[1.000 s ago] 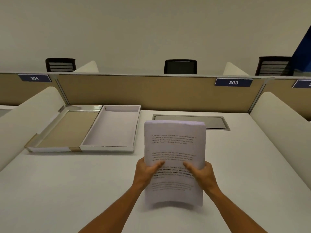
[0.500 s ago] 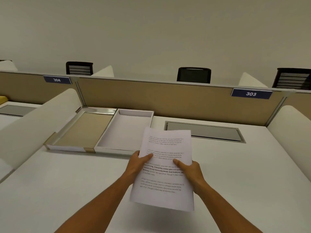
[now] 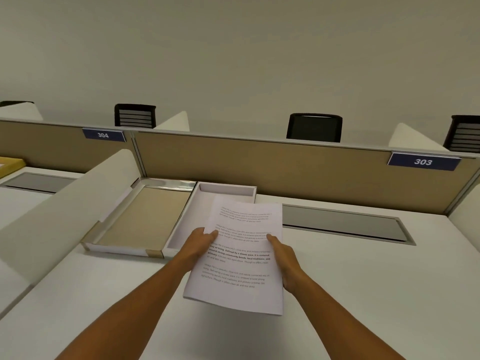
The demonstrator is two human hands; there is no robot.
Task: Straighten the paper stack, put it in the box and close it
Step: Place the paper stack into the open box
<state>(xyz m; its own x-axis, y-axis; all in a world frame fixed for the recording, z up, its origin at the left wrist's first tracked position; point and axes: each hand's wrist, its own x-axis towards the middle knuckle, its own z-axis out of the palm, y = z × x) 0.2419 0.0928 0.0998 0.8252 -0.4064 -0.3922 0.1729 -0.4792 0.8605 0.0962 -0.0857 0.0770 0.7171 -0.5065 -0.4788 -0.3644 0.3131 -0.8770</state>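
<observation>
Both the left hand (image 3: 200, 245) and right hand (image 3: 284, 258) clamp the squared paper stack (image 3: 239, 255) by its sides above the open box (image 3: 205, 203) near the desk's (image 3: 363, 294) back-left corner; placing and closing remain.

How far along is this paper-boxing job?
The stack looks squared up, edges even. Both hands, left and right, hold it over the desk, partly above the open box. Left: lay it in, then shut the lid.
</observation>
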